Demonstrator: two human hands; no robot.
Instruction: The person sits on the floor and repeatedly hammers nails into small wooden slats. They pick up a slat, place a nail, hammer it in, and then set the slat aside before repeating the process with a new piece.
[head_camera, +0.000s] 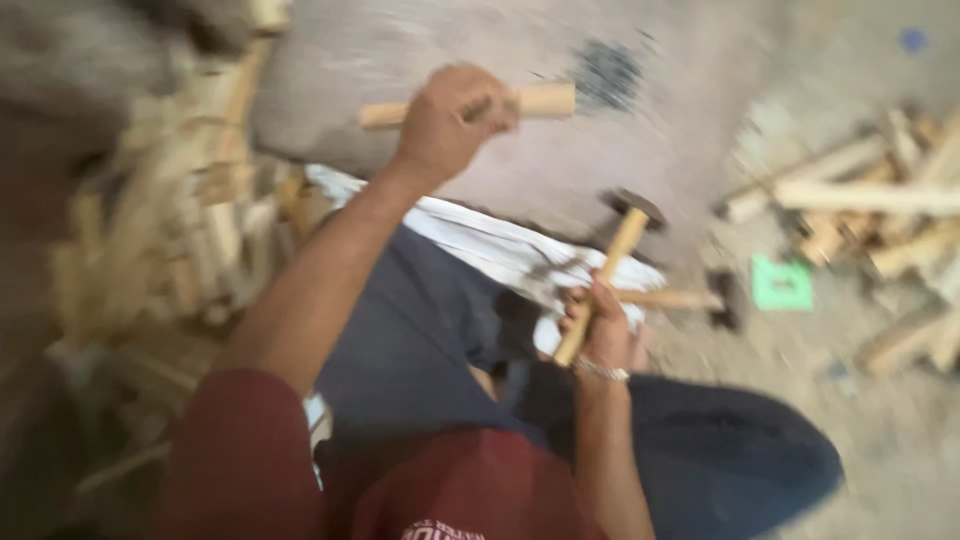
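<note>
Head-camera view, blurred by motion, looking down over a seated person's lap. A short pale wooden stick (500, 103) is gripped in the left hand (447, 122), the fingers wrapped tight around its middle, and it is held level above a large grey stone slab (650, 150). A hammer (612, 265) with a light wooden handle and a dark metal head is clenched in the right hand (603, 325), low near the lap, with the head tilted up toward the slab. A metal bracelet (600, 371) is worn on the right wrist.

The step in hand appears to be the setting of the stick on the slab for hammering. The next move would seem to call for the stick to be steadied on the stone and the hammer to be lifted clear of the knees.

A white cloth (500, 245) is draped over the dark blue trousers (420, 340). Heaps of cut wooden pieces (170, 230) are piled on the dusty concrete floor (880, 420) at both sides, and a small green object (781, 284) is seen lying at the right.
</note>
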